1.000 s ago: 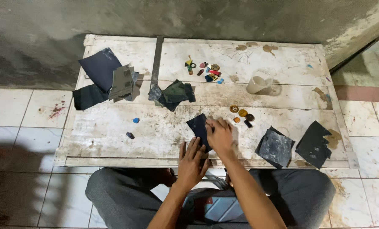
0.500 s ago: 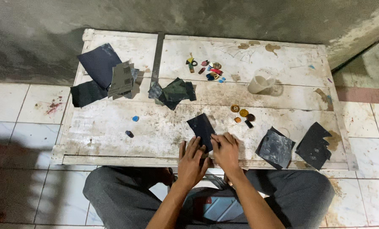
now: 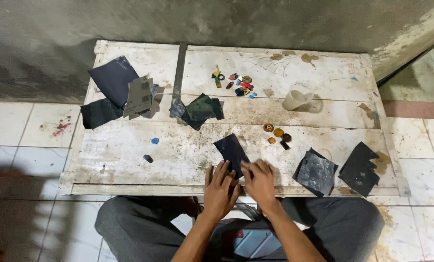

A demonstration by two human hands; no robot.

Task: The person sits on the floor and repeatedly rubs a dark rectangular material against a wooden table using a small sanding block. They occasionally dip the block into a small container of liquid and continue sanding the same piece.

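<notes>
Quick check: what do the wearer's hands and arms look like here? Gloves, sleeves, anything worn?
Both are bare: no gloves on the left hand or right hand, and no sleeves over either forearm as far as the frame shows. No watch, ring or band can be made out. Fingers look slightly motion-blurred.

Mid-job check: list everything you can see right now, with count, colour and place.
Table: one, worn white wood, against a grey wall.
Dark sheet: one, near front edge, under both hands.
Sheet pile: several, dark and grey, far left.
Crumpled sheets: a few, dark, centre.
Sheets at right: two, dark, front right.
Small pieces: many, mixed colours, far centre.
Round pieces: several, orange and dark, centre right.
Cup: one, clear, tipped.
Blue bits: two, left centre.
Left hand: on sheet.
Right hand: on sheet.
</notes>
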